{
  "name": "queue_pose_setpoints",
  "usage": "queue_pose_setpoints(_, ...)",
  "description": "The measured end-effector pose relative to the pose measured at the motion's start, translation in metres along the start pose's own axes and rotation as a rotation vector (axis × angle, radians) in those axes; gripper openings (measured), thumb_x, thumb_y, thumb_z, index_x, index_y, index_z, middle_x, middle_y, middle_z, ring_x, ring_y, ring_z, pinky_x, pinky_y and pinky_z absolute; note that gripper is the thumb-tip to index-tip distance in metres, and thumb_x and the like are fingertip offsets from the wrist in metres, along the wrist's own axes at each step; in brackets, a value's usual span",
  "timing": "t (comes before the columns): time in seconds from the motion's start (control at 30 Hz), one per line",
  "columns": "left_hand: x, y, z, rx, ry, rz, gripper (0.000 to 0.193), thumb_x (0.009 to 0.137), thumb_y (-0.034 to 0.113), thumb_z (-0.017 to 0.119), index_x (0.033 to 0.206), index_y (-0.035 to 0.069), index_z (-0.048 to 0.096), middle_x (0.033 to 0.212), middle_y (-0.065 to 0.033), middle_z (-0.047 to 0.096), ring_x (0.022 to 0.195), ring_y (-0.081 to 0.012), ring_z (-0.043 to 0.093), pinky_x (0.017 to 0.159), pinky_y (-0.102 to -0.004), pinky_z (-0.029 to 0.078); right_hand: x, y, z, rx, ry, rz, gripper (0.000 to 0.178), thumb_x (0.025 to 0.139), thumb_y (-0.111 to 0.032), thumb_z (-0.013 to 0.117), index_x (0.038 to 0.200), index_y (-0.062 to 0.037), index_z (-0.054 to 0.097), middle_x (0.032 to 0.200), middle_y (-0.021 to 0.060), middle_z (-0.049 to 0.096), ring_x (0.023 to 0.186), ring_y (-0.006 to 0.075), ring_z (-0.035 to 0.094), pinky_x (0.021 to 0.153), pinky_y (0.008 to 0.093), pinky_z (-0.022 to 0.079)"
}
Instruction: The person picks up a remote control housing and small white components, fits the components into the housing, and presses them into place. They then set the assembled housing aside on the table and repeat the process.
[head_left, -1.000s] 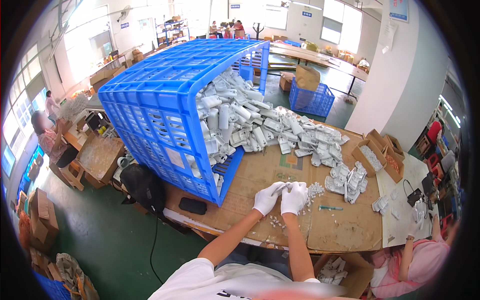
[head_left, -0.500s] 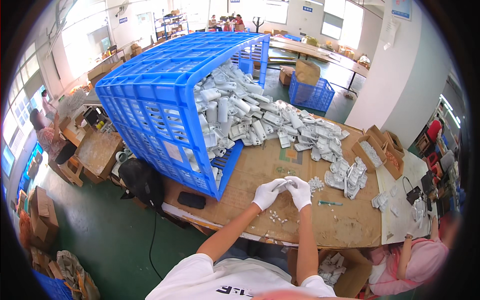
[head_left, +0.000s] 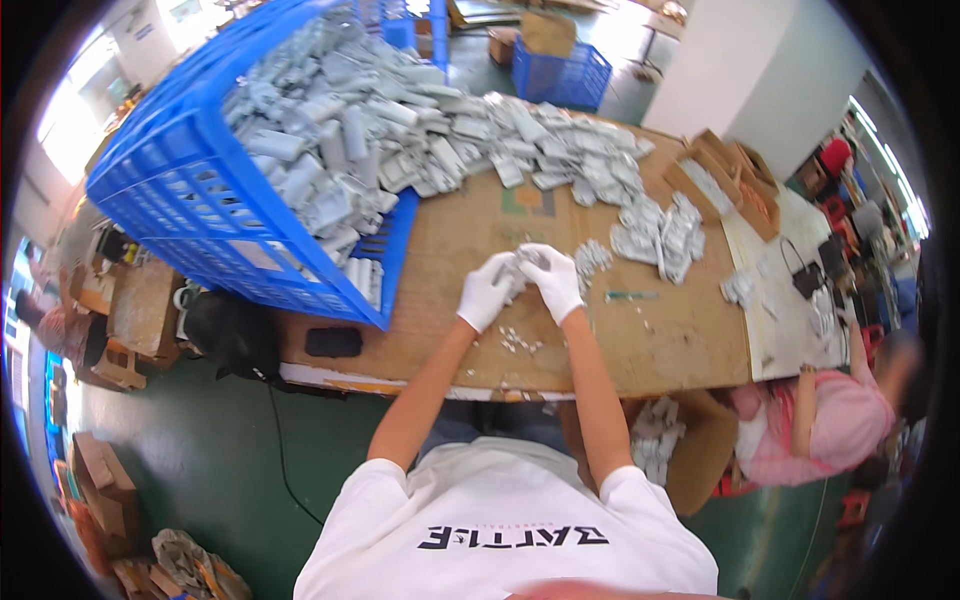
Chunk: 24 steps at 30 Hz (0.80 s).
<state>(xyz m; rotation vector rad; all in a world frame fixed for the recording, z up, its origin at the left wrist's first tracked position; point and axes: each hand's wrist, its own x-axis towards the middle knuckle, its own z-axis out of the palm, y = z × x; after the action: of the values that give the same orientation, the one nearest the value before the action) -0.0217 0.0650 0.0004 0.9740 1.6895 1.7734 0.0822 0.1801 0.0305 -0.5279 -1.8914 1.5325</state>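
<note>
My left hand (head_left: 486, 292) and my right hand (head_left: 555, 282), both in white gloves, meet above the cardboard-covered table. Their closed fingers grip a small white plastic part (head_left: 519, 270), mostly covered by the gloves and blurred. Just below the hands lie scattered tiny white pieces (head_left: 520, 341). To the right of my right hand is a small heap of white pieces (head_left: 592, 258). A thin green tool (head_left: 631, 296) lies beyond it.
A blue crate (head_left: 240, 215) on its side spills a large pile of white plastic housings (head_left: 440, 130) across the table. More housings (head_left: 660, 237) lie right. A black pouch (head_left: 333, 342) sits near the front edge. Small cardboard boxes (head_left: 757, 205) stand right, near a pink-clothed person (head_left: 825, 425).
The view has tilted downward, so the table and crate sit higher in the picture. Both hands stay together around the white part.
</note>
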Motion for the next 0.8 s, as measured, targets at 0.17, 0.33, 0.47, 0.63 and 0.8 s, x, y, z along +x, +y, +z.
queue_pose_setpoints(0.17,-0.003,0.004,0.0,0.045,-0.027,-0.026,0.036,0.087,0.003,0.054,0.122,0.007,0.061,0.092,-0.0098,0.072,0.075,-0.0141,0.07,0.059,-0.0287,0.056,-0.004,-0.006,-0.012,0.292,-0.092,0.276,0.032,0.085,-0.008,0.07,0.116,-0.0005,0.066,0.104,0.0053,0.069,0.093,0.0131,0.065,0.08,0.028,0.055)
queue_pose_setpoints(0.33,-0.007,0.003,0.002,0.175,-0.039,0.024,0.036,0.087,0.004,0.056,0.122,0.009,0.062,0.093,-0.0144,0.072,0.076,-0.0213,0.072,0.063,-0.032,0.057,-0.002,-0.009,-0.019,0.081,-0.16,0.241,0.029,0.08,-0.009,0.072,0.108,-0.0008,0.07,0.095,0.0059,0.071,0.086,0.0131,0.066,0.075,0.0282,0.054)
queue_pose_setpoints(0.47,-0.007,0.0,0.005,0.196,-0.053,0.018,0.036,0.087,0.007,0.057,0.122,0.012,0.062,0.096,-0.0169,0.071,0.083,-0.0284,0.072,0.072,-0.0367,0.057,0.007,-0.014,-0.022,-0.27,-0.161,0.089,0.026,0.076,-0.014,0.072,0.1,-0.0042,0.073,0.09,0.0092,0.074,0.084,0.0188,0.07,0.075,0.0309,0.054)
queue_pose_setpoints(0.63,-0.01,0.006,0.006,0.382,-0.055,0.156,0.036,0.087,0.009,0.059,0.122,0.013,0.061,0.1,-0.0157,0.07,0.088,-0.0318,0.07,0.077,-0.0384,0.055,0.019,-0.036,-0.026,-0.704,-0.256,0.102,0.024,0.073,-0.018,0.071,0.095,-0.0091,0.075,0.091,0.0136,0.073,0.087,0.0286,0.07,0.079,0.0352,0.055)
queue_pose_setpoints(0.8,-0.011,0.013,0.005,0.488,0.034,0.375,0.035,0.09,0.005,0.054,0.123,0.013,0.06,0.098,-0.0158,0.07,0.08,-0.0294,0.071,0.071,-0.0376,0.057,0.024,-0.04,-0.023,-0.769,-0.249,0.066,0.023,0.075,-0.015,0.07,0.096,-0.0087,0.075,0.09,0.0128,0.073,0.086,0.0271,0.07,0.079,0.0355,0.055)
